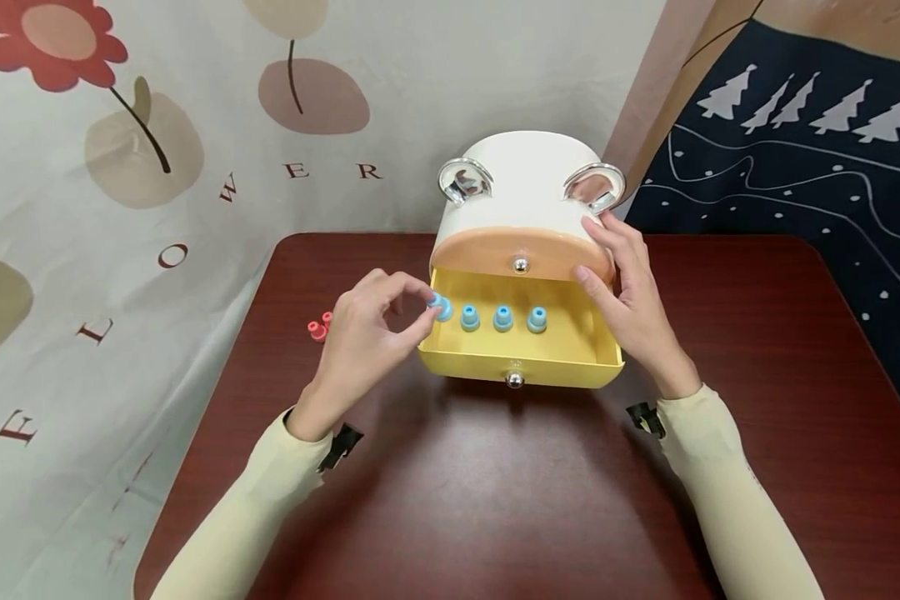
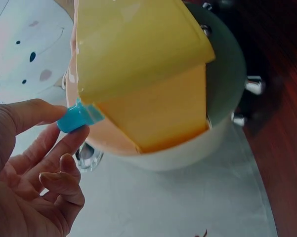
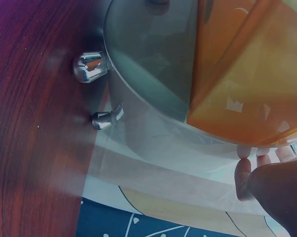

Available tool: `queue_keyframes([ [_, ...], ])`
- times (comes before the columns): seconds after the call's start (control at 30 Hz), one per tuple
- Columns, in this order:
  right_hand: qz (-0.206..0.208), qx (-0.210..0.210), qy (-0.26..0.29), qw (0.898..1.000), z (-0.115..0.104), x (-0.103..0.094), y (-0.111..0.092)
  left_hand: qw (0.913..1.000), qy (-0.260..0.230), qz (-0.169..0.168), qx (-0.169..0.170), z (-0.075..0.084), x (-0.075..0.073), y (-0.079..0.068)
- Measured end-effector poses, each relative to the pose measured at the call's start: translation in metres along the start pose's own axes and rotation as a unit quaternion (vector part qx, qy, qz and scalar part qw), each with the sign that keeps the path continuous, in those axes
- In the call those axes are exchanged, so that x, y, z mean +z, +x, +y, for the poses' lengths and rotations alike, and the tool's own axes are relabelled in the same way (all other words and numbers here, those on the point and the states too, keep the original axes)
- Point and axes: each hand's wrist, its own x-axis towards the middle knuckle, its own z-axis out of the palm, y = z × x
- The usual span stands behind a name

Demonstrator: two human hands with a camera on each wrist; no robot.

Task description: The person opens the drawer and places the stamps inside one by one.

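Note:
My left hand [image 1: 371, 333] pinches a small blue stepped peg [image 1: 441, 307] between thumb and fingers, at the left edge of a pulled-out yellow drawer [image 1: 465, 364]. In the left wrist view the blue peg [image 2: 76, 117] is beside the drawer's corner. Inside the drawer stand three similar blue pegs [image 1: 502, 317] in a row. The drawer belongs to a rounded white box [image 1: 532, 183] with an orange upper front [image 1: 480, 250] and silver ears. My right hand [image 1: 633, 304] rests against the right side of the box, its thumb on the orange front's edge.
Red pegs [image 1: 317, 331] stand on the dark wooden table [image 1: 450, 500], partly hidden behind my left hand. Silver knobs [image 1: 514, 380] stick out from the drawer and the orange front. A printed cloth [image 1: 217, 100] hangs behind and to the left.

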Motion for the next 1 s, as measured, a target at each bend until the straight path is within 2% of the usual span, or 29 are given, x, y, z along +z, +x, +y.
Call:
queue_keyframes([
  [0.23,-0.003,0.008,0.000,1.000,0.001,0.001,-0.005,0.9982,0.003,-0.059,-0.005,0.003,0.024,0.003],
  [0.4,-0.003,0.001,0.003,1.000,0.000,0.001,-0.003,0.9948,0.012,-0.100,-0.015,0.002,0.035,0.009],
  [0.63,-0.004,0.002,-0.002,1.000,0.001,0.001,-0.001,0.9802,0.059,-0.187,-0.026,-0.005,0.038,0.025],
  [0.8,-0.001,-0.002,-0.009,1.000,0.001,-0.001,0.000,0.9703,0.074,-0.230,0.003,-0.009,0.041,0.037],
  [1.0,0.002,-0.005,-0.007,1.000,0.001,-0.001,0.001,0.9606,0.068,-0.267,0.039,-0.011,0.047,0.045],
])
